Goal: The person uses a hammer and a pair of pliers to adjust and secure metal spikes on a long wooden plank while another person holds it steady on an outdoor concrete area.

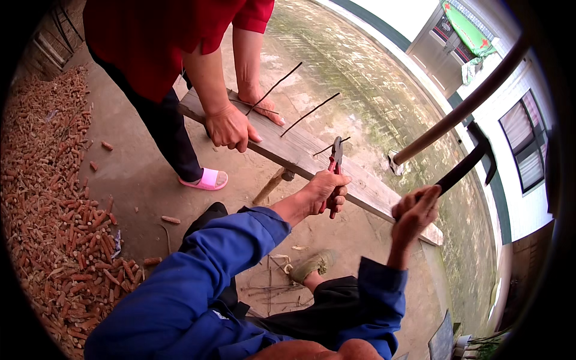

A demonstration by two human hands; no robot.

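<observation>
My left hand (324,193) grips red-handled pliers (335,161), whose jaws pinch a thin dark wire (331,147) sticking out of a weathered wooden plank (366,189). My right hand (414,213) is closed on the dark handle of a hammer-like tool (465,168), held just past the plank's near end. Two longer wires (309,114) rise from the plank farther along. Another person in a red shirt stands behind it, one hand (231,129) gripping the plank's edge and the other hand (261,107) pressed flat on top.
A long wooden pole (462,108) with a metal tip slants in from the upper right. A heap of dried corn cobs (54,204) covers the ground on the left. The other person's pink slipper (207,179) and my olive shoe (312,264) rest on the concrete. A white building stands at right.
</observation>
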